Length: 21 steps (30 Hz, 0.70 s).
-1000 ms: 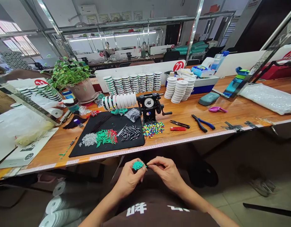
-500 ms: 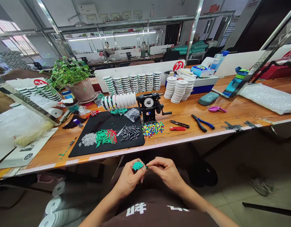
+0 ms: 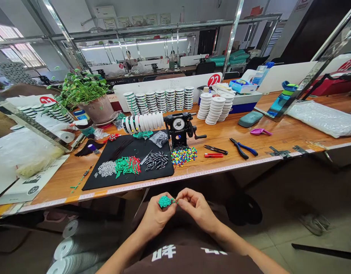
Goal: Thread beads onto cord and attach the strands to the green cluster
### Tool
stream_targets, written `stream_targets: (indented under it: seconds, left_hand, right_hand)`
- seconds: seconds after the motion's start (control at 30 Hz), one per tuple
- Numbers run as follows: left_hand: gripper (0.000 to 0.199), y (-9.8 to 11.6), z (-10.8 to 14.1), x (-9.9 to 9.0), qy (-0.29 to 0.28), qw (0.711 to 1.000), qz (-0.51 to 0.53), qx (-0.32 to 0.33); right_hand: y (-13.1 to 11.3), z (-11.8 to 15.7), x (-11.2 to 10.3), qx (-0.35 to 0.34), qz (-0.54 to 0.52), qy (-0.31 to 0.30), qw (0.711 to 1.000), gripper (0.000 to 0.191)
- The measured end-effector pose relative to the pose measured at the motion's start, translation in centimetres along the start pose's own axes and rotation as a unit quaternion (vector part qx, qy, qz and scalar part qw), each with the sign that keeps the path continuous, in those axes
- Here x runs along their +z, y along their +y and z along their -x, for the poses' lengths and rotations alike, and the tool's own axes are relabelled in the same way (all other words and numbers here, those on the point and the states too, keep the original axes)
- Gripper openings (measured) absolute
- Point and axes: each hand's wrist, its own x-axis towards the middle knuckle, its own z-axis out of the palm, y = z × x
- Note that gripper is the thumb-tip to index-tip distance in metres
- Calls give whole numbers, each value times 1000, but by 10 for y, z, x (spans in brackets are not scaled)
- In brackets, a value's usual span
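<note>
My left hand point(image 3: 156, 216) is closed around a bundle of thin pieces with teal round tips point(image 3: 164, 201), which face up above the fist. Close beside it, my right hand point(image 3: 198, 211) pinches with thumb and forefinger at a small thin green piece point(image 3: 174, 200) at the left fingertips. Its far end is too small to make out. Both hands are over my lap, in front of the table edge. On the black mat point(image 3: 92, 182) beyond lie green and red tubes point(image 3: 126, 166), black pieces point(image 3: 157, 161) and small silvery pieces point(image 3: 106, 168).
A black hand-cranked winder point(image 3: 179, 129) carries white spools point(image 3: 149, 121). To its right lie coloured beads point(image 3: 184, 156), black snips point(image 3: 216, 149), a red lighter-like item point(image 3: 213, 155) and blue-handled pliers point(image 3: 243, 147). Stacked spools point(image 3: 216, 109) and a potted plant point(image 3: 97, 106) stand behind.
The fingers of my right hand have shifted slightly, and more of the small green piece shows between the hands. My left hand keeps its hold on the bundle.
</note>
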Motion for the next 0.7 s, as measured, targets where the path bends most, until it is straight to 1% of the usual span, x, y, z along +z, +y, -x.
stream_targets:
  seconds: [0.07,0.1,0.2,0.27,0.33,0.37,0.43,0.5,0.57,0.6,0.63,0.67,0.7]
  left_hand:
    - [26,0,0,-2,9,1000,-22,4]
    - [26,-1,-1,-3,12,999,-29,5]
    - [28,-2,-2,-6,35,998,-55,23]
    - [29,-3,-3,-6,38,996,-68,35]
    - [32,-3,-3,-8,22,997,-63,32]
    - [33,-3,-3,-9,11,999,-48,23]
    - [38,-2,-2,-16,5,1000,13,-2]
    - [42,0,-1,-24,23,995,92,-24]
    - [41,4,0,-31,49,990,126,-27]
    - [40,5,0,-32,51,992,114,-23]
    - [39,6,0,-32,47,995,85,-14]
    - [37,7,0,-30,40,998,48,-4]
    - [36,8,-1,-28,29,1000,11,5]
  right_hand:
    - [-1,2,-1,-38,106,-2,994,22]
    - [-2,3,-1,-64,163,4,985,21]
    - [-5,4,1,-148,301,34,942,18]
    - [-6,3,2,-176,342,42,922,17]
    - [-3,0,-1,-162,347,38,923,14]
    - [-1,-2,-6,-139,342,40,928,12]
    - [7,-7,-21,-84,334,60,937,10]
    - [16,-10,-42,-41,341,88,935,10]
    - [21,-11,-61,-19,355,89,930,10]
    - [20,-11,-67,-11,362,77,929,10]
    - [17,-9,-70,-7,362,53,931,10]
    - [12,-7,-69,-7,345,16,939,14]
    - [6,-5,-65,-10,305,-30,952,20]
